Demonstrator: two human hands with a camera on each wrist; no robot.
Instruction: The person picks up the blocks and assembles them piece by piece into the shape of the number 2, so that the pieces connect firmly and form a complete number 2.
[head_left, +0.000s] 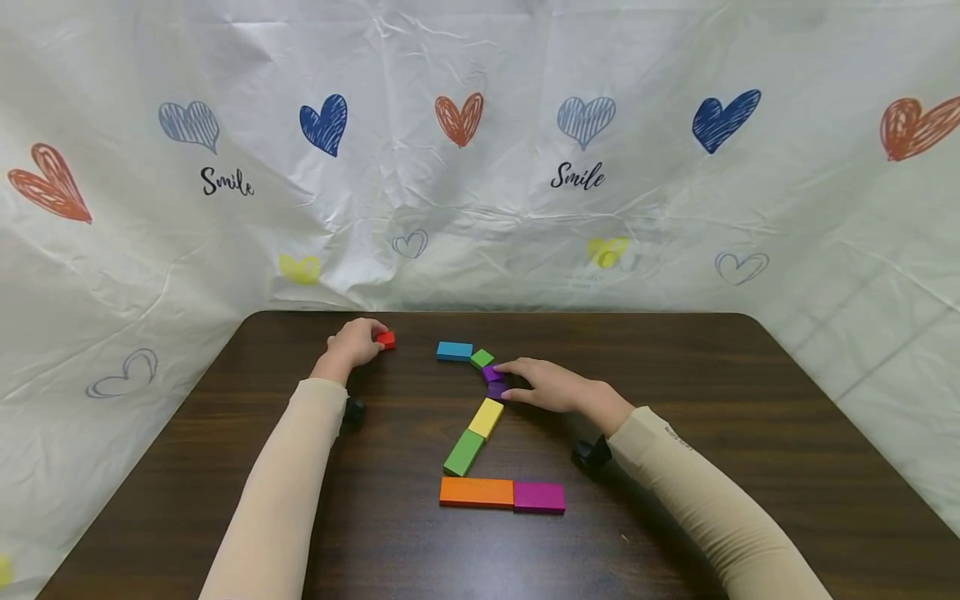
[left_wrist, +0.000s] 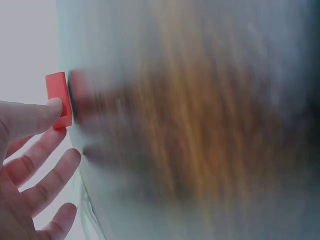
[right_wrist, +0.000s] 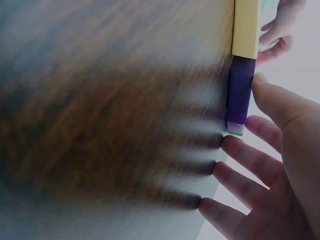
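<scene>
My left hand point(head_left: 356, 342) is at the far left of the table, pinching a small red block point(left_wrist: 58, 95) between thumb and fingers. In the left wrist view the red block stands at the tabletop, its reflection beside it. Near the middle, my right hand point(head_left: 546, 384) reaches in from the right with fingers spread. Its thumb touches the lower purple block point(head_left: 496, 391), and its index fingertip is at the upper purple block point(head_left: 491, 374). In the right wrist view, the purple pieces line up against a yellow block point(right_wrist: 245, 30), and the other fingertips rest on the tabletop.
A small green block point(head_left: 482, 359) and a blue block point(head_left: 454, 352) continue the row at the back. Toward the front lie a yellow block point(head_left: 486, 418), a longer green block point(head_left: 464, 452), an orange block point(head_left: 477, 492) and a magenta block point(head_left: 539, 497). A white printed sheet point(head_left: 480, 208) hangs behind the table.
</scene>
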